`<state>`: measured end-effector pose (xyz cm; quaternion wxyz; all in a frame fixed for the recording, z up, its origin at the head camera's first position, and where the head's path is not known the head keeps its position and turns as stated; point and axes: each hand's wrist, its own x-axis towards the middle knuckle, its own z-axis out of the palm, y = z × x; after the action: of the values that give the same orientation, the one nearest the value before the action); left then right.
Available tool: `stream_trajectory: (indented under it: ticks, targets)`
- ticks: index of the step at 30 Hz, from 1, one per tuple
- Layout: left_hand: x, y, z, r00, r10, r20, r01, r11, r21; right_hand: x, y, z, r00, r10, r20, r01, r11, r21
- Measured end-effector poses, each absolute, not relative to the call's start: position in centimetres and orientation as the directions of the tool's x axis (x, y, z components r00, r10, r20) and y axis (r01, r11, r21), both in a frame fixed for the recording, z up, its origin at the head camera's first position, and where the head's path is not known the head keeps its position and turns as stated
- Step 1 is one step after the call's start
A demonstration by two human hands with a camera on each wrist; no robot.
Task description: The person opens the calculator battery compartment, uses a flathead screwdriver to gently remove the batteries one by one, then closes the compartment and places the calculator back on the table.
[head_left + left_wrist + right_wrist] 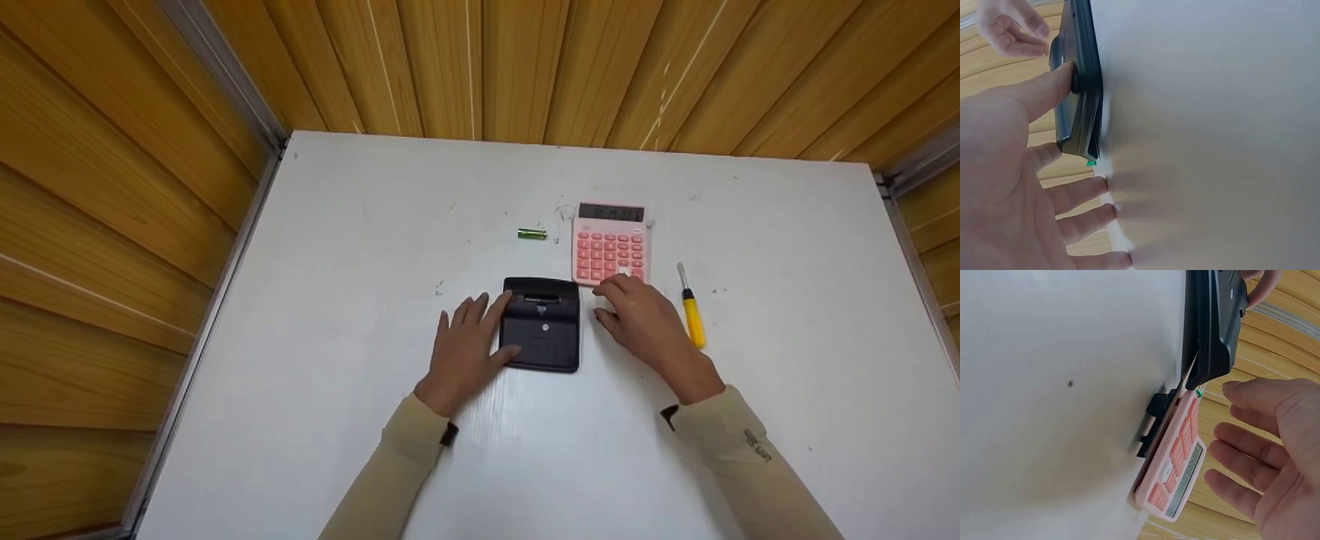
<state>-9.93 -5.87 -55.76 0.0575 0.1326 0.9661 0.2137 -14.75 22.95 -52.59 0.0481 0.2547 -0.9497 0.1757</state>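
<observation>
A black calculator (540, 341) lies face down, its back showing a narrow slot near the top edge. My left hand (469, 352) is at its left side, thumb and index finger touching it; the other fingers are spread with their tips on the table. To the right of it hovers my right hand (637, 319), fingers loosely bent and holding nothing visible. A pink calculator (610, 244) lies face up just beyond that hand. In the right wrist view a small black tabbed piece (1157, 408) is beside the pink calculator; the head view does not show it clearly.
A green battery (532, 234) lies left of the pink calculator. A yellow-handled screwdriver (693, 319) is right of my right hand, its tip pointing away. Wooden slat walls (517, 67) stand behind and at the sides of the white table (337, 225).
</observation>
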Motion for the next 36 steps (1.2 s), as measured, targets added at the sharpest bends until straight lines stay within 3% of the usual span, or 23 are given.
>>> stream_trajectory:
  ticks: [12,36]
  targets:
    - [-10.1,-6.0,-55.8,-0.959,0.276,-0.064,0.222,0.872,0.436,-14.3,24.0,-52.8,-0.899,-0.434,-0.054,-0.389,0.849,-0.357]
    - [-10.1,-5.9,-56.0,-0.958,0.276,-0.082,0.214,0.874,0.436,-14.0,25.7,-53.6,-0.884,-0.468,-0.017,-0.43,0.825,-0.366]
